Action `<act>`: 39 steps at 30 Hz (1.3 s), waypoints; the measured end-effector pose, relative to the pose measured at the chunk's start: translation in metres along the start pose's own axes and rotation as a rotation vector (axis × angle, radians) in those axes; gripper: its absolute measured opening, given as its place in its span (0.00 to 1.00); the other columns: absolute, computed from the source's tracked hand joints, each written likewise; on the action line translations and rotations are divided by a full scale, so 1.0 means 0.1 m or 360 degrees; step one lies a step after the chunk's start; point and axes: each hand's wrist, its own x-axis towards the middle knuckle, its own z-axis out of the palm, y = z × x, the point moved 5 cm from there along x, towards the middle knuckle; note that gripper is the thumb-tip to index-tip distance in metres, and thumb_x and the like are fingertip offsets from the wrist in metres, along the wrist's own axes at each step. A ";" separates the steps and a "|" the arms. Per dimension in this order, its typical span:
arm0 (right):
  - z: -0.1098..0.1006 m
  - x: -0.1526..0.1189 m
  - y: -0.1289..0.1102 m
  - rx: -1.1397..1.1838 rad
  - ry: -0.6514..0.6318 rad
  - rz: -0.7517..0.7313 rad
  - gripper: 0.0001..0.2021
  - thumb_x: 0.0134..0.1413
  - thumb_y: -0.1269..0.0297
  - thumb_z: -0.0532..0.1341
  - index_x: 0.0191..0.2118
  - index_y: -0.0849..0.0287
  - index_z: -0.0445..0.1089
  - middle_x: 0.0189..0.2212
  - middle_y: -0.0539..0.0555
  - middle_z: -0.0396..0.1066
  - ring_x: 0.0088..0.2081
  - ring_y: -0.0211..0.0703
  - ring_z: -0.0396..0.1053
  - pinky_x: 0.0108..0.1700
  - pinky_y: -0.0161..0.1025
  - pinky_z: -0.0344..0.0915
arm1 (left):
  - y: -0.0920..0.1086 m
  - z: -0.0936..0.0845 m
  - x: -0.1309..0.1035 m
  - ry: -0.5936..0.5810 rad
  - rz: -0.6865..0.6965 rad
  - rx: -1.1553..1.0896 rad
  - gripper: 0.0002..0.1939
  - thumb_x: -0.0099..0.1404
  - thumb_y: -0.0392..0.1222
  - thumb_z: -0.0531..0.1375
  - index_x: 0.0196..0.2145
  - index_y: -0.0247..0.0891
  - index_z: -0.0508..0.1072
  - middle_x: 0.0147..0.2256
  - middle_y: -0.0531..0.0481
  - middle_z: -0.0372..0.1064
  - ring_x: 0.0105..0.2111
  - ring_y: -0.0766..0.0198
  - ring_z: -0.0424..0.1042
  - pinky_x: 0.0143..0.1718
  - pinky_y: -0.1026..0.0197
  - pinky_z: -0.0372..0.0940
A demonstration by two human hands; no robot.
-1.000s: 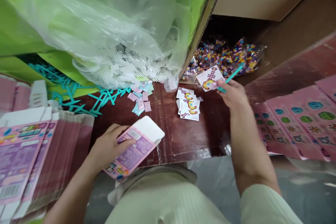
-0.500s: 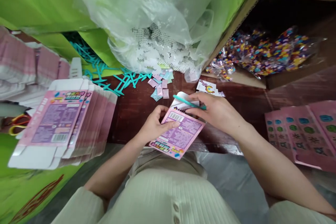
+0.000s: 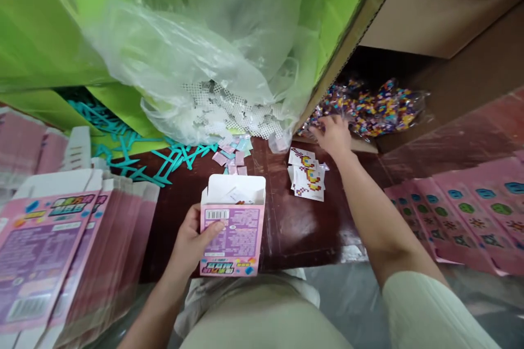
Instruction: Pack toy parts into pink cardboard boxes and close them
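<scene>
My left hand [image 3: 195, 242] is closed around the side of a pink and purple cardboard box [image 3: 233, 237], thumb across its printed face. The box's white top flap stands up, and some white paper shows in the open mouth; the rest of the contents is hidden. Over at the right, my right hand [image 3: 334, 137] reaches to clear packets of multicoloured beads [image 3: 380, 109] in a brown carton, its fingers apart and nothing visible in them. Just below that hand lies a small pile of printed pattern cards [image 3: 308, 180].
Flattened pink boxes [image 3: 94, 251] are stacked at left. Teal plastic tools [image 3: 164, 161] spill from a green carton. White pegboards [image 3: 233, 112] fill a plastic bag, with small pastel sachets [image 3: 235, 158] before it. Pink printed sheets [image 3: 462, 212] lie at right.
My right hand no longer holds the teal tool and has moved away from the box to the bead packets. The box has been turned more upright in my left hand.
</scene>
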 end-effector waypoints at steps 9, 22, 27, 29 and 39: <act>-0.53 -0.23 0.22 0.0722 0.0165 0.0148 0.12 0.60 0.48 0.60 0.38 0.50 0.69 0.49 0.58 0.77 0.55 0.57 0.76 0.60 0.62 0.71 | -0.08 -0.14 -0.01 0.0050 -0.0055 -0.0073 0.29 0.54 0.49 0.78 0.47 0.42 0.70 0.39 0.53 0.79 0.36 0.61 0.76 0.39 0.61 0.74; 0.27 -1.43 -0.96 -0.0077 -0.0953 0.0053 0.24 0.71 0.53 0.55 0.63 0.64 0.69 0.40 0.67 0.82 0.41 0.60 0.82 0.50 0.56 0.76 | -0.16 -0.54 -0.30 0.0182 -0.0104 -0.0089 0.32 0.51 0.52 0.80 0.46 0.39 0.70 0.37 0.52 0.78 0.34 0.63 0.75 0.35 0.64 0.73; 0.81 -1.59 -1.40 -0.0492 -0.1200 -0.0701 0.26 0.70 0.58 0.58 0.68 0.65 0.67 0.74 0.69 0.56 0.74 0.64 0.56 0.72 0.61 0.59 | -0.23 -0.58 -0.39 0.0201 -0.0105 -0.0111 0.31 0.53 0.53 0.79 0.46 0.38 0.70 0.38 0.51 0.78 0.35 0.64 0.75 0.37 0.63 0.73; 0.96 -1.60 -1.41 -0.0653 -0.1276 -0.0709 0.23 0.67 0.58 0.63 0.61 0.64 0.72 0.75 0.69 0.54 0.76 0.67 0.50 0.73 0.65 0.55 | -0.25 -0.55 -0.39 0.0167 -0.0110 -0.0130 0.31 0.53 0.51 0.79 0.46 0.38 0.70 0.39 0.51 0.79 0.37 0.63 0.76 0.39 0.63 0.73; 1.18 -0.37 -1.99 0.0944 -0.0875 -0.0216 0.21 0.59 0.42 0.68 0.45 0.54 0.70 0.33 0.51 0.77 0.33 0.46 0.76 0.36 0.40 0.72 | -0.30 -0.59 -0.34 0.0123 -0.0076 -0.0205 0.29 0.54 0.51 0.78 0.45 0.38 0.71 0.39 0.50 0.78 0.37 0.63 0.75 0.41 0.62 0.71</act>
